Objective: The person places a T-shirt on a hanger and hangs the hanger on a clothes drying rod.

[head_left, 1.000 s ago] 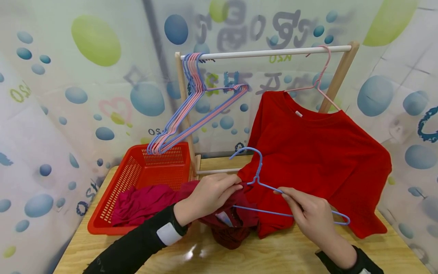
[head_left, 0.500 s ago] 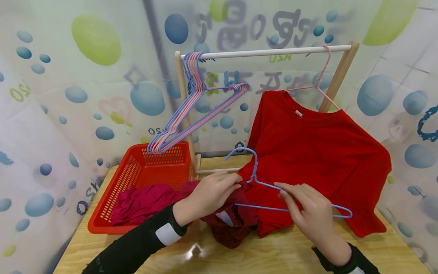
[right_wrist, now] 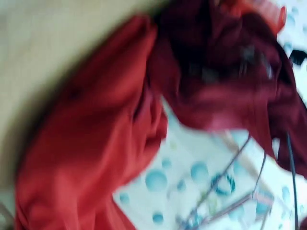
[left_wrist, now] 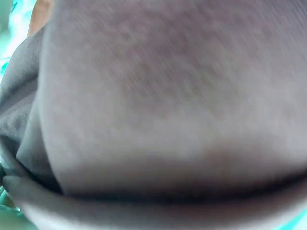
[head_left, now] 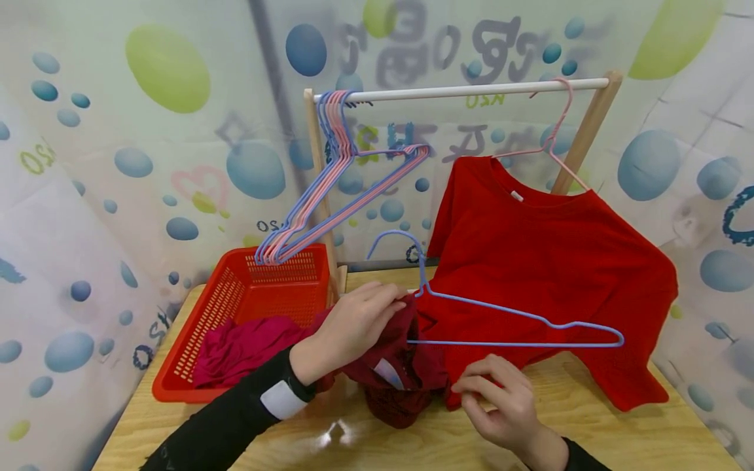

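In the head view my left hand [head_left: 356,327] grips a bunched maroon garment [head_left: 427,369] near the neck of a blue wire hanger [head_left: 489,343]. One half of this hanger lies inside the cloth; its hook and right half stick out bare. My right hand [head_left: 497,399] is just below the hanger's lower bar, fingers loosely bent, holding nothing. Blurred cloth [left_wrist: 172,105] fills most of the left wrist view, so the left fingertips are hidden there. The right wrist view has the maroon garment [right_wrist: 220,100] beside a red shirt [right_wrist: 96,134].
A rack's white rail [head_left: 448,91] carries several blue and pink hangers [head_left: 332,190] at its left end. At its right hangs the red shirt [head_left: 530,261] on a pink hanger [head_left: 552,137]. A red basket [head_left: 182,333] with magenta cloth [head_left: 253,353] stands left on the wooden table [head_left: 283,445].
My right hand has let go of the blue hanger and dropped down toward me. The hanger has shifted up, its hook leftward and its free end rightward. My left hand still grips the maroon garment.
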`<state>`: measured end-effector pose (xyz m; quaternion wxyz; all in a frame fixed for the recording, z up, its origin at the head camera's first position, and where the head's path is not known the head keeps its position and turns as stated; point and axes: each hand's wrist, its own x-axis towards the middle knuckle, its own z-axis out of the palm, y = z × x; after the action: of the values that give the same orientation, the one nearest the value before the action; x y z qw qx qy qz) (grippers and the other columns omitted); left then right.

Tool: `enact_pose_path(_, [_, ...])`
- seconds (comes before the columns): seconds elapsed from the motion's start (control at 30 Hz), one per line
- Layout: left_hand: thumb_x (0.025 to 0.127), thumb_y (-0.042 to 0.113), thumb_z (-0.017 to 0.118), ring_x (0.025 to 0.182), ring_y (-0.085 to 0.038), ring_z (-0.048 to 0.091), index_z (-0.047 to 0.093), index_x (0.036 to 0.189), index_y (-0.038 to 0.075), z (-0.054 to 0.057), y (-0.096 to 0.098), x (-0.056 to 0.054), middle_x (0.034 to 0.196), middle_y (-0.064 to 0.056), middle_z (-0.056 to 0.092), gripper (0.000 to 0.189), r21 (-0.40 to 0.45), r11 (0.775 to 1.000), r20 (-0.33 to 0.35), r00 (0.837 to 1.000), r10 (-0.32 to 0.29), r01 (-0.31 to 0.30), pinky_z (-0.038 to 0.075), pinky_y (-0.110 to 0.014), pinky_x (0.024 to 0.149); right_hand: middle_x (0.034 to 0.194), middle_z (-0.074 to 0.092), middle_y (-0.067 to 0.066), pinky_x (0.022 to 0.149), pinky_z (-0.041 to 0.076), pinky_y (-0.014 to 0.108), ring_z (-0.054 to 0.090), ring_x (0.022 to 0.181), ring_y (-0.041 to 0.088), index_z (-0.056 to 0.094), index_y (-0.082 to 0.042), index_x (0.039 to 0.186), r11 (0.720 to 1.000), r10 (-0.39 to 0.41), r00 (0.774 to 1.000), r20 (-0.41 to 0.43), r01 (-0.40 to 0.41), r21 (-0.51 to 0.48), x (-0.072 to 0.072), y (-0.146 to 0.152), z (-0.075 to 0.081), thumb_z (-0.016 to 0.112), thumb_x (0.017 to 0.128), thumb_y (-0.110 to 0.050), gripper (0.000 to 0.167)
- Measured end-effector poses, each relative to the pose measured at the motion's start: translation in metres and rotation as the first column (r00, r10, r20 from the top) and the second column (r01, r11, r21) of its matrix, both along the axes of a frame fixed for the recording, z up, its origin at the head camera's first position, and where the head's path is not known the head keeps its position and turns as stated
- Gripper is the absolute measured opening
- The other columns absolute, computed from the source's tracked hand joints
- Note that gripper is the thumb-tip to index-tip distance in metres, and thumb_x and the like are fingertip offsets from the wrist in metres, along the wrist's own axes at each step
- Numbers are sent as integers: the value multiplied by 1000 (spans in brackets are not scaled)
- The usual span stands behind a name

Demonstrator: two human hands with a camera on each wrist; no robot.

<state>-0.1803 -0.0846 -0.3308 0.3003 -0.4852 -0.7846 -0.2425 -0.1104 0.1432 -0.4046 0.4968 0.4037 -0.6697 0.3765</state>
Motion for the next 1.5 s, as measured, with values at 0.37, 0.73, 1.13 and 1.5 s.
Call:
enact_pose_path(0.37, [90,9,64,86,-12,60,60,101,6,12,-7,2,90,-1,66,12,23,1000,-5,1000,15,-15,50,-21,72,124,56,3,83,47,43,52,112,21,46,-11,135,834,-480,594,646,81,546,-3,1,-38,83,69,-40,81])
enact_pose_path(0.73, [89,8,64,91,-14,62,59,102,5,15,-12,4,93,-3,66,14,49,999,4,1000,5,-5,51,-24,77,112,67,7,75,51,30,64,91,15,53,-9,127,880,-420,509,751,27,474,-16,-3,-53,70,78,0,53])
enact_pose_path(1.13, [90,7,63,80,-14,57,59,103,4,14,-20,1,91,-5,63,14,82,995,29,998,55,-57,49,-24,69,58,51,-3,39,26,19,21,41,-5,62,-15,114,980,-195,449,872,133,151,-20,12,-43,54,88,9,36])
enact_pose_path(1.5, [89,4,62,84,-18,60,58,104,0,18,-29,0,93,-10,63,16,182,973,99,987,128,-144,53,-28,78,83,61,-17,53,40,18,51,62,-1,65,-7,104,966,-125,660,741,251,-61,-34,41,0,53,94,0,17])
